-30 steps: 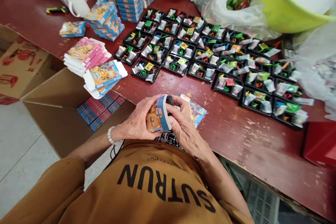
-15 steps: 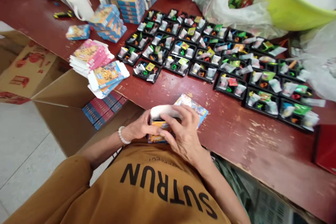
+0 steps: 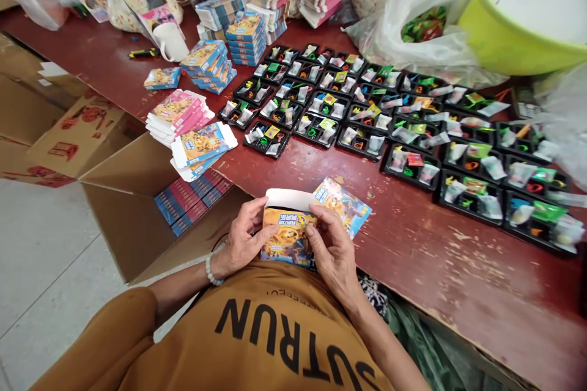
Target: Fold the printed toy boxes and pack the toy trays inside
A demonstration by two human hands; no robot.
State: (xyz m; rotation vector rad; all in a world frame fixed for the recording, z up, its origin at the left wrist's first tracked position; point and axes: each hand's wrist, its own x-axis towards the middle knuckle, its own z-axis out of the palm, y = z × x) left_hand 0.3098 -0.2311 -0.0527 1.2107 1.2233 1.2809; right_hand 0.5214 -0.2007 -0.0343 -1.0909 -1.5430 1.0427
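Observation:
Between my two hands, close to my body at the table's front edge, is a small blue-and-yellow printed cardboard box (image 3: 288, 243) with its white end flap (image 3: 291, 198) standing up. My left hand (image 3: 245, 235) grips its left side, thumb across the printed face. On the other side my right hand (image 3: 334, 247) holds the upper right corner, fingers behind the flap and thumb on the front. What lies inside the box is hidden. A printed blue sheet or flat box (image 3: 345, 204) rests on the table just beyond my right hand.
Several black trays (image 3: 312, 128) of small toys and packets cover the table's middle and right. Box stacks (image 3: 208, 64), pink cartons (image 3: 177, 110) and a white mug (image 3: 172, 43) stand left. An open cardboard carton (image 3: 110, 214) holds packed boxes below. A yellow-green tub (image 3: 488, 30) is at the back right.
My fingers have drawn back from over the box's opening to its two sides, so the printed front and raised flap show more fully. The camera view has shifted slightly.

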